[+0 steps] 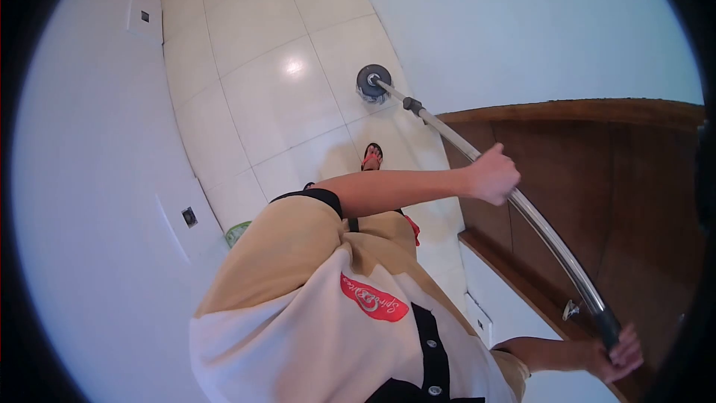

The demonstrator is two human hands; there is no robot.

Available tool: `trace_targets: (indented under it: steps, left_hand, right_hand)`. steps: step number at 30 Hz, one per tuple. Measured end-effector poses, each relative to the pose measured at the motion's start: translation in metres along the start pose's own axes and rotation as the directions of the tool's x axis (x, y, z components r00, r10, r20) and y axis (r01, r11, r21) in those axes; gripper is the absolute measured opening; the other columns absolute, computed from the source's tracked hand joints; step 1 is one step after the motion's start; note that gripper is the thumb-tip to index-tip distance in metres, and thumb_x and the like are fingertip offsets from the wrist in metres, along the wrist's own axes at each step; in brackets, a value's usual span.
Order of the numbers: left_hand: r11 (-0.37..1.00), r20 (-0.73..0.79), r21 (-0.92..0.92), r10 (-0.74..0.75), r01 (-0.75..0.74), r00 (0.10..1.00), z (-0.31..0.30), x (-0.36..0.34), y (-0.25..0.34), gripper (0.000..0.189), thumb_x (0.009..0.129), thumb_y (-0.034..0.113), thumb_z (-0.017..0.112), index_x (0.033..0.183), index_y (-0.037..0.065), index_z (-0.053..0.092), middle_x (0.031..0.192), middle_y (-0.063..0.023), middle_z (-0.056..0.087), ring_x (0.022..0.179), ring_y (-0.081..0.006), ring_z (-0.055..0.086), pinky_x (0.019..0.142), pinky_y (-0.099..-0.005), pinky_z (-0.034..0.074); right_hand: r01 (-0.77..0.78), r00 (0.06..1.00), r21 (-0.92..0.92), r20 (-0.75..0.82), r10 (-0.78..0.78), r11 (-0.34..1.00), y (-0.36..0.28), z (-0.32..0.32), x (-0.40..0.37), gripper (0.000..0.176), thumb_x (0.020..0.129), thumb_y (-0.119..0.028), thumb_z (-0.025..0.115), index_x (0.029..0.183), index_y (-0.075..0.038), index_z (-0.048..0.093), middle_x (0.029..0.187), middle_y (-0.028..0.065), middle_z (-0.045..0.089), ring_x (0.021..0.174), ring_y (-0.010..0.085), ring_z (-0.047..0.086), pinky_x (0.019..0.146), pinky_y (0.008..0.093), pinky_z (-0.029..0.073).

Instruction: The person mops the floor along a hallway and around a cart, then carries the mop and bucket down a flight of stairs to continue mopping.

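Observation:
A spin mop with a metal pole (553, 240) runs diagonally across the right side of the head view, bowed by the lens. Its round dark mop head (374, 80) rests on the tiled floor, grey strands showing around the rim. My left hand (492, 175) reaches across my body and is closed around the middle of the pole. Lower right, the fingers of my right hand (617, 354) wrap the dark grip at the pole's top end. A dark joint collar (412, 105) sits on the pole a little above the mop head.
Shiny cream floor tiles (261, 97) stretch ahead between a white wall (89, 179) on the left and another white wall (537, 30). A brown wooden door (567, 172) stands close on the right. Sandalled feet (372, 157) are near the mop head. Something green (237, 233) lies by the left wall.

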State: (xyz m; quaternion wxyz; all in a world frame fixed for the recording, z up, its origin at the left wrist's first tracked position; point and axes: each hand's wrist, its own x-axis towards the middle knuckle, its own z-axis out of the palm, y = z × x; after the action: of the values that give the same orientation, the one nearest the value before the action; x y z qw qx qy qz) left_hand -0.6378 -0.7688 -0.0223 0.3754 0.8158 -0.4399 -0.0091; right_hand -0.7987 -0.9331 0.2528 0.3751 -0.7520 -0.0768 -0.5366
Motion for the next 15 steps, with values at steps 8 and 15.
trace_targets:
  steps: [8,15]
  left_hand:
    - [0.96,-0.162,0.01,-0.274,0.279,0.948,0.12,-0.025,-0.13,0.021,0.054,0.02,0.059,0.072,0.01,0.059,0.07,-0.0068,0.056,0.081,-0.0228,0.053,0.066,-0.0402,0.036]
    - [0.918,0.098,0.151,-0.384,0.368,0.918,0.157,-0.047,-0.104,0.015,0.058,0.019,0.057,0.072,0.012,0.059,0.07,-0.0047,0.056,0.081,-0.0203,0.052,0.065,-0.0465,0.035]
  right_hand:
    - [-0.679,0.724,0.075,-0.09,0.683,0.73,0.08,0.052,-0.109,0.025,0.075,-0.018,0.045,0.054,-0.009,0.034,0.046,0.0038,0.036,0.043,0.0143,0.04,0.051,0.0327,0.043]
    - [-0.682,0.728,0.12,0.2,0.655,0.721,0.054,0.052,-0.125,0.037,0.086,-0.013,0.039,0.05,-0.01,0.032,0.041,-0.0002,0.024,0.037,0.0086,0.025,0.05,0.0292,0.034]
